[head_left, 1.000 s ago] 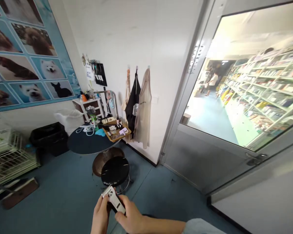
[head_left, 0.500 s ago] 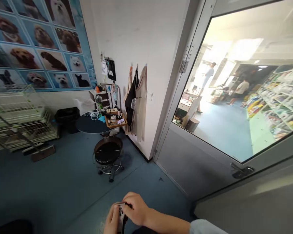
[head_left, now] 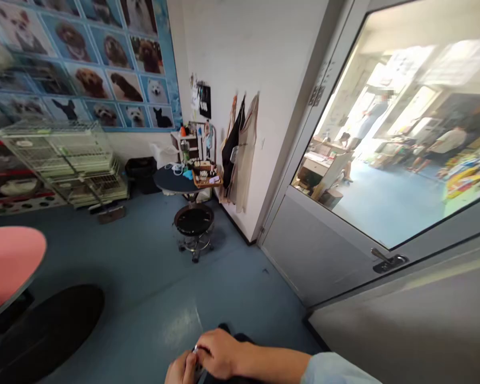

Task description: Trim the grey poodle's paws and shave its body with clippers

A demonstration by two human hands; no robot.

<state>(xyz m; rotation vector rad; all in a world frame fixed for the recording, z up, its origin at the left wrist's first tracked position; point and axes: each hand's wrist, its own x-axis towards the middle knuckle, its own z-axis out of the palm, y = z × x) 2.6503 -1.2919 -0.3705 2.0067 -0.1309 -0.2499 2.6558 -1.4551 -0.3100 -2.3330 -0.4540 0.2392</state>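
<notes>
At the bottom middle, my left hand (head_left: 179,369) is closed round a small silver-and-black tool (head_left: 199,367); its kind cannot be made out because fingers cover most of it. My right hand (head_left: 220,353) reaches in from the right, with its fingers bent and pressed on the tool's upper end. Both hands touch each other round it, low in front of my body. Beneath them show dark clothing and the blue floor (head_left: 160,288).
A grey door (head_left: 288,234) with a lever handle (head_left: 388,261) stands at right; people show through its glass. Ahead are a wheeled stool (head_left: 194,220), a round dark table (head_left: 172,181) with a wooden tray (head_left: 208,184), and hanging aprons (head_left: 246,154). A pink table (head_left: 16,261) is at left.
The view has swung left, and the pink table has come into sight. My hands stay together on the tool, a little lower in view, and less of it shows.
</notes>
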